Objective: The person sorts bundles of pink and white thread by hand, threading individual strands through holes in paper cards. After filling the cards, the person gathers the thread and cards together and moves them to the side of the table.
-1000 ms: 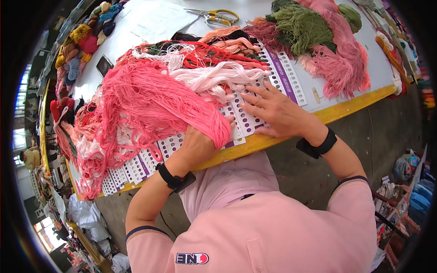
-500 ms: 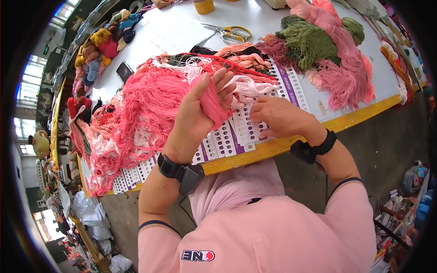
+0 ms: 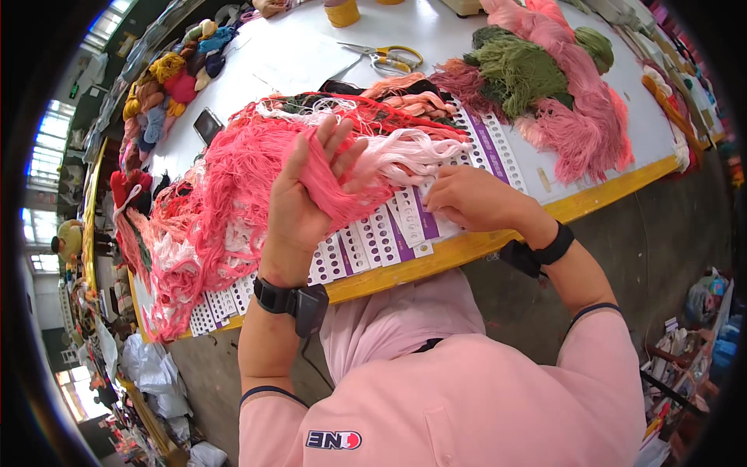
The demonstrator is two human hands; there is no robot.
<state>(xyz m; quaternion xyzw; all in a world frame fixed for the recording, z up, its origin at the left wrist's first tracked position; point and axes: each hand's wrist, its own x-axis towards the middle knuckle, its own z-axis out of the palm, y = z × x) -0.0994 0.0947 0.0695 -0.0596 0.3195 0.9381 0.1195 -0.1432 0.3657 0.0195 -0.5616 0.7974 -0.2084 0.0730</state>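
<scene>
A bundle of pink thread point(image 3: 327, 183) lies across my left hand point(image 3: 292, 210), caught between the thumb and the fingers, with the fingertips pointing up and slightly apart. Its strands run into the large loose pink heap point(image 3: 241, 171) on the left. My right hand point(image 3: 482, 198) is closed, fingertips pinched together above the white-and-purple cards with rows of holes point(image 3: 408, 218) near the table's front edge. Whatever the pinch may hold is too small or hidden to make out. Between the hands lies white and pale pink thread point(image 3: 408, 154).
Yellow-handled scissors point(image 3: 389, 58) lie beyond the heap. Green yarn point(image 3: 517, 74) and dusty pink yarn point(image 3: 583, 117) are piled at the right. A phone point(image 3: 208, 125) and multicoloured skeins point(image 3: 175, 82) are at the left. Yellow edging point(image 3: 459, 253) borders the white table.
My left hand has moved left with the pink thread, baring more of the white thread. My right hand stays over the cards, its fingers drawn closer together.
</scene>
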